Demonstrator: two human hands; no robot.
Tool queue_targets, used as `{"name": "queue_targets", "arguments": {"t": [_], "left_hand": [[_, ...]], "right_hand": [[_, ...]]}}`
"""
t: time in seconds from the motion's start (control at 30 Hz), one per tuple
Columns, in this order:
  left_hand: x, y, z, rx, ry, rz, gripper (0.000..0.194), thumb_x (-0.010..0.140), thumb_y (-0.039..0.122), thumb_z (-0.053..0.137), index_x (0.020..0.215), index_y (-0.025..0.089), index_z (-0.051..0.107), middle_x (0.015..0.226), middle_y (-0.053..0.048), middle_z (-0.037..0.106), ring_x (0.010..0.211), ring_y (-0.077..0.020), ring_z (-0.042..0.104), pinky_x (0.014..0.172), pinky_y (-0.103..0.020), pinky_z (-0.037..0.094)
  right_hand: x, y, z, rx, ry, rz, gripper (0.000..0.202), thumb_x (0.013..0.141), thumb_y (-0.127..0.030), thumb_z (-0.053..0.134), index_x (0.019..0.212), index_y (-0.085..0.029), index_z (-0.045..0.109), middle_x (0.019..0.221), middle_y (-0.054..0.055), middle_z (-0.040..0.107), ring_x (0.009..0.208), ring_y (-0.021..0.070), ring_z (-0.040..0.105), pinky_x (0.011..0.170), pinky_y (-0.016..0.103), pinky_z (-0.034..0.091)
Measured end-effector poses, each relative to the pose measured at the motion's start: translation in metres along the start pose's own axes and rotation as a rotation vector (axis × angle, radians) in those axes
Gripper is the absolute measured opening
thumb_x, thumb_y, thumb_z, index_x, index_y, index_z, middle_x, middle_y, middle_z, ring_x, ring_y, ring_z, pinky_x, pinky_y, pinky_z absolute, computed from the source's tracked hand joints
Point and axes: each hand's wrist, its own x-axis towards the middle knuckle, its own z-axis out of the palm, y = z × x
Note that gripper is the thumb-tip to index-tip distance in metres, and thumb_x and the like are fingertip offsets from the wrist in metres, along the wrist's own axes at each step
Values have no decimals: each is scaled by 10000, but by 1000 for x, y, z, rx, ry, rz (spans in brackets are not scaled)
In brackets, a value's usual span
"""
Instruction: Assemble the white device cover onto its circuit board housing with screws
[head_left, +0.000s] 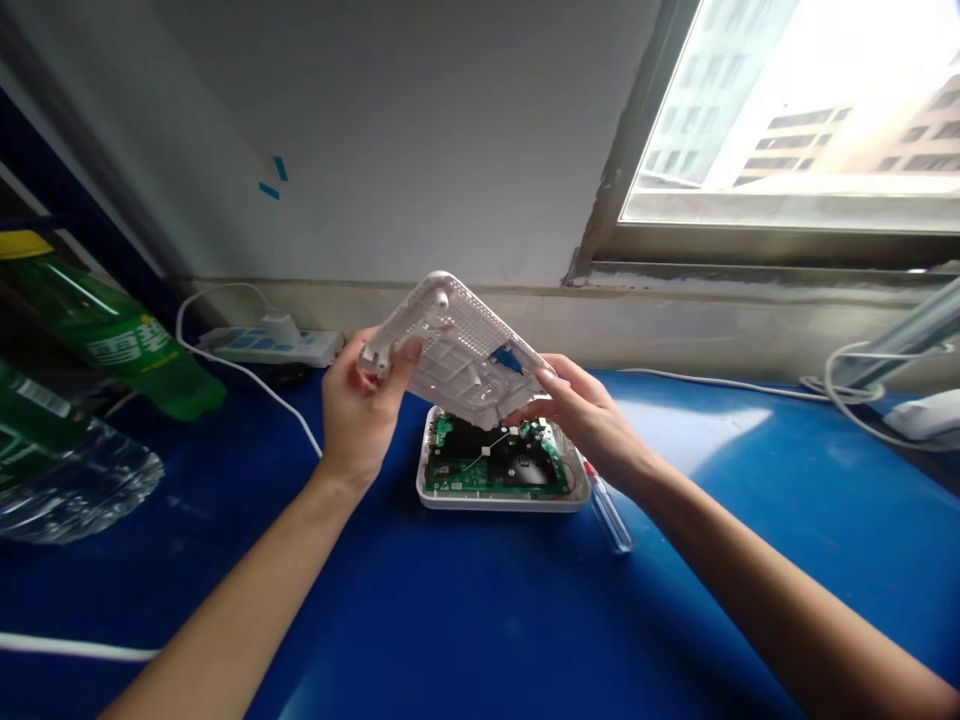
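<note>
A white plastic cover (457, 360) with a perforated edge is held up and tilted, its ribbed inner side showing. My left hand (364, 405) grips its left end, thumb on the inner face. At the lower right corner, the fingers of my right hand (577, 405) close on the cover. Below it, on the blue table, lies an open white casing (502, 503) with a green circuit board (472, 478), black plates and a thin white wire inside. The cover and casing are apart. A clear pen with a red part (611, 515) lies against the casing's right side.
Green bottles (139, 340) and a clear-bottomed bottle (90, 480) are at the left. A white power strip (274, 345) with a plugged-in cable sits by the wall. More white cable (847, 390) coils at the right, below the window (787, 120).
</note>
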Motion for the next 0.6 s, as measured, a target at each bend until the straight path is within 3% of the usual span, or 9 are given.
{"name": "queue_targets", "arguments": {"t": [0.07, 0.13, 0.23, 0.3, 0.4, 0.43, 0.5, 0.6], "left_hand": [[1, 3, -3, 109, 80, 93, 279, 916, 441, 771, 880, 199, 635, 778, 22, 621, 692, -123, 598, 642, -246, 515], [1, 6, -5, 208, 133, 151, 299, 924, 427, 763, 827, 204, 588, 743, 28, 593, 669, -129, 568, 607, -251, 486], [0, 8, -6, 275, 132, 149, 300, 934, 416, 746, 818, 216, 554, 741, 22, 584, 658, -145, 557, 586, -272, 474], [0, 7, -6, 260, 108, 117, 300, 931, 401, 745, 806, 219, 542, 717, 26, 556, 635, -142, 533, 571, -271, 459], [0, 4, -5, 190, 29, 53, 207, 904, 336, 764, 996, 224, 616, 838, 9, 630, 689, -146, 589, 604, -261, 492], [0, 3, -6, 175, 3, 40, 269, 894, 313, 766, 1109, 232, 626, 923, -7, 662, 746, -159, 629, 641, -266, 521], [1, 1, -7, 167, -27, 31, 437, 884, 282, 760, 1291, 250, 602, 1083, -40, 686, 884, -197, 684, 750, -300, 573], [4, -1, -11, 185, -18, 41, 481, 887, 273, 749, 1343, 253, 598, 1148, -55, 687, 973, -231, 698, 882, -362, 588]], "right_hand": [[3, 0, -2, -30, -9, 55, 435, 978, -535, 650, 1276, -219, 616, 1021, 51, 744, 728, 183, 728, 811, 391, 598], [3, 2, -4, -90, 8, 79, 519, 908, -511, 749, 1314, -233, 586, 978, 36, 738, 714, 170, 709, 781, 368, 595], [1, 9, -6, -175, 41, 39, 598, 827, -476, 829, 1312, -240, 572, 988, 35, 719, 755, 181, 711, 756, 355, 594], [0, 13, -5, -252, 85, -21, 563, 817, -496, 828, 1257, -236, 593, 966, 27, 684, 704, 162, 680, 650, 306, 562], [2, 16, 0, -465, 214, -118, 443, 835, -510, 799, 1131, -229, 625, 1056, 40, 642, 538, 81, 540, 477, 249, 432], [4, 17, 2, -537, 251, -147, 394, 849, -500, 786, 1082, -224, 630, 1097, 48, 633, 507, 61, 499, 461, 248, 411], [8, 17, 6, -647, 283, -215, 303, 876, -454, 767, 1009, -215, 637, 1134, 55, 620, 490, 46, 470, 481, 259, 424], [14, 16, 10, -741, 269, -318, 185, 907, -367, 742, 967, -209, 669, 1103, 50, 604, 520, 56, 489, 546, 277, 459]]}}
